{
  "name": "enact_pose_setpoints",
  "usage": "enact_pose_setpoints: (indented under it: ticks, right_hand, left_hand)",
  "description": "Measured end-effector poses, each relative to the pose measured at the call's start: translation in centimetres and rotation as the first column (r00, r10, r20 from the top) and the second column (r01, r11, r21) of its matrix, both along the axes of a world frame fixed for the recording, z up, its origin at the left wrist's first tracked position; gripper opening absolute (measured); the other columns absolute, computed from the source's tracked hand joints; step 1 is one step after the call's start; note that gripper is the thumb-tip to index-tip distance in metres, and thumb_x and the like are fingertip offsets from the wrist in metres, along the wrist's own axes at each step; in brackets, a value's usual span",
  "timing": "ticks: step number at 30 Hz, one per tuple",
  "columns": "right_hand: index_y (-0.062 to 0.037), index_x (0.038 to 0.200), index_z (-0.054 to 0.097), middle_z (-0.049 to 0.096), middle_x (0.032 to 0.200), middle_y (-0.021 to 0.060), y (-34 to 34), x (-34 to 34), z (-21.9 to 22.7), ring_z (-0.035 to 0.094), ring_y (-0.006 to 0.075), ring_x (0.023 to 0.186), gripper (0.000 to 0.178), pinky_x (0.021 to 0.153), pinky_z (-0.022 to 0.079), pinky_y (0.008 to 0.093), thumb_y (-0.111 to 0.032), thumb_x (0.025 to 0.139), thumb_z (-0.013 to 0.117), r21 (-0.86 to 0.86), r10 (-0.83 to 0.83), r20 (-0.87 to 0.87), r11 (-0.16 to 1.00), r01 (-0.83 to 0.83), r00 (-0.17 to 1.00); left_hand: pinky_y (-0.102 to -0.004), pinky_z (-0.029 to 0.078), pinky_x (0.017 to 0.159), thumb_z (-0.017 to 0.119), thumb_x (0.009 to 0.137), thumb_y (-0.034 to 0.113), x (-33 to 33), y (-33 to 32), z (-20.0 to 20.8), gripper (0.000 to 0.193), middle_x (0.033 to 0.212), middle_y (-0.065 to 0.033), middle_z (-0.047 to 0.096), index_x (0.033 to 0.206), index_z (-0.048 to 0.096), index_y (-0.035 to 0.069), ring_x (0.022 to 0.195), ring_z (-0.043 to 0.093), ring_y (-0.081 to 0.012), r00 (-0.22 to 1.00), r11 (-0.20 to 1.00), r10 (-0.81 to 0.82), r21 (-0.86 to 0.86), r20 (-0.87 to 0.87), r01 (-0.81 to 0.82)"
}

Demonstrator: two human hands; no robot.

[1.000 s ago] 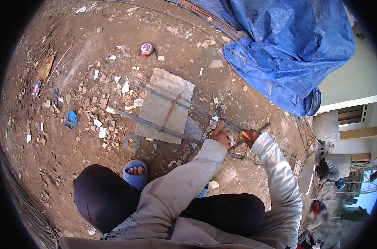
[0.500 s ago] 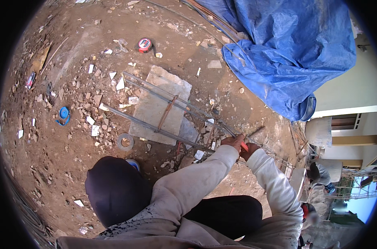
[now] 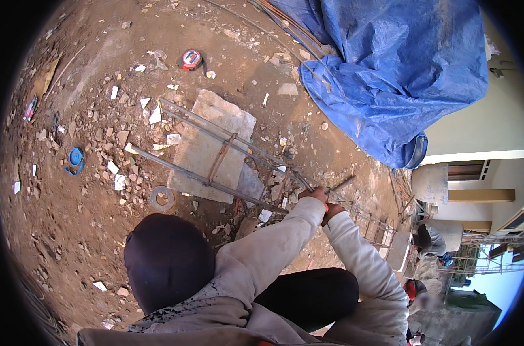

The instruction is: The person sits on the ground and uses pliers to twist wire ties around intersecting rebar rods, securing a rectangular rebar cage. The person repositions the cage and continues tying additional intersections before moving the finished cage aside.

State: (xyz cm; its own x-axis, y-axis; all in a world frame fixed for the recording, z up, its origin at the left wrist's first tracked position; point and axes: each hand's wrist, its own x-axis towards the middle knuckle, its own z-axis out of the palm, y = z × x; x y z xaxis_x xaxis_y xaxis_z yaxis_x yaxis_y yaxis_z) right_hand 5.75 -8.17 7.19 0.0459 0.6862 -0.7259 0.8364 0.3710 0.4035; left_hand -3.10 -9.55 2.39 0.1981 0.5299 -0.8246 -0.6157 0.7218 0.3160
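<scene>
A cage of long grey steel bars (image 3: 184, 173), joined by a rusty stirrup (image 3: 220, 160), lies over a flat stone slab (image 3: 201, 144) and runs off toward the right. My left hand (image 3: 313, 196) is closed at the bars; what its fingers hold is hidden. Just right of it and touching or nearly so, my right hand (image 3: 332, 213) is closed around a red-handled tool (image 3: 326, 207), of which only a small red part shows. A short dark bar (image 3: 342, 183) sticks out beyond my hands.
A red tape measure (image 3: 191, 59) lies on the dirt, with a blue ring-shaped piece (image 3: 75, 157) and a grey ring (image 3: 161, 198) farther left. Broken tile and stones are scattered about. A blue tarp (image 3: 389, 86) covers the upper right. Another person (image 3: 430, 239) is at the right.
The view has shifted, so the surroundings sit slightly farther left. My hands stay at the same part of the cage, and less of the tool's red handle shows between them.
</scene>
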Motion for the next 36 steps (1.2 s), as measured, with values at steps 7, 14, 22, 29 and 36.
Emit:
enact_pose_setpoints:
  ticks: [7,14,22,29,36]
  right_hand:
    - [-0.012,0.122,0.05,0.061,0.112,0.0166,-1.8,0.0,2.1,0.061,0.0333,0.1,0.061,0.085,0.047,0.0516,-0.03,0.069,0.074,-0.461,-0.724,-0.442,0.689,0.559,0.529]
    - [-0.0038,0.12,0.049,0.06,0.11,0.0219,-3.9,-0.4,3.5,0.06,0.0359,0.101,0.043,0.084,0.051,0.0477,-0.016,0.082,0.065,-0.842,-0.943,-0.251,0.101,0.529,-0.22]
    - [-0.0044,0.12,0.047,0.061,0.11,0.0209,-6.5,-0.6,3.4,0.06,0.0347,0.101,0.046,0.084,0.05,0.0496,-0.016,0.08,0.067,-0.771,-0.902,-0.337,0.101,0.628,-0.269]
    - [-0.0046,0.118,0.05,0.059,0.114,0.0198,-10.6,1.2,4.5,0.059,0.0339,0.104,0.042,0.088,0.048,0.0478,-0.018,0.082,0.066,-0.794,-0.81,-0.38,0.037,0.606,-0.448]
    - [-0.0033,0.121,0.047,0.06,0.111,0.0191,-11.3,2.6,4.6,0.061,0.0317,0.101,0.044,0.086,0.05,0.0454,-0.017,0.083,0.064,-0.808,-0.751,-0.441,0.093,0.582,-0.492]
  left_hand:
    - [-0.0389,0.05,0.078,0.057,0.079,0.055,-3.4,-3.8,2.7,0.065,0.096,-0.0291,0.062,0.096,0.061,-0.008,0.089,0.063,-0.0391,0.917,0.97,-0.078,0.181,-0.392,0.16]
    - [-0.0402,0.051,0.075,0.058,0.081,0.037,-9.1,-3.0,-2.4,0.041,0.084,-0.023,0.065,0.087,0.064,-0.003,0.083,0.064,-0.0366,0.68,0.735,-0.26,0.316,-0.686,0.6]
    - [-0.0411,0.052,0.073,0.061,0.078,0.044,-12.7,-2.2,0.3,0.047,0.072,-0.0203,0.065,0.075,0.065,-0.003,0.078,0.065,-0.0346,0.453,0.736,-0.12,0.227,-0.883,0.638]
    - [-0.0325,0.053,0.056,0.063,0.077,0.029,-11.4,-0.3,0.2,0.027,0.075,-0.0094,0.067,0.08,0.066,0.003,0.067,0.066,-0.0212,0.862,0.82,-0.265,0.37,-0.433,0.437]
    - [-0.0295,0.051,0.05,0.059,0.079,0.02,-15.6,0.7,-0.5,0.018,0.074,-0.0075,0.065,0.083,0.062,0.003,0.066,0.064,-0.0155,0.753,0.948,0.204,0.065,0.626,-0.311]
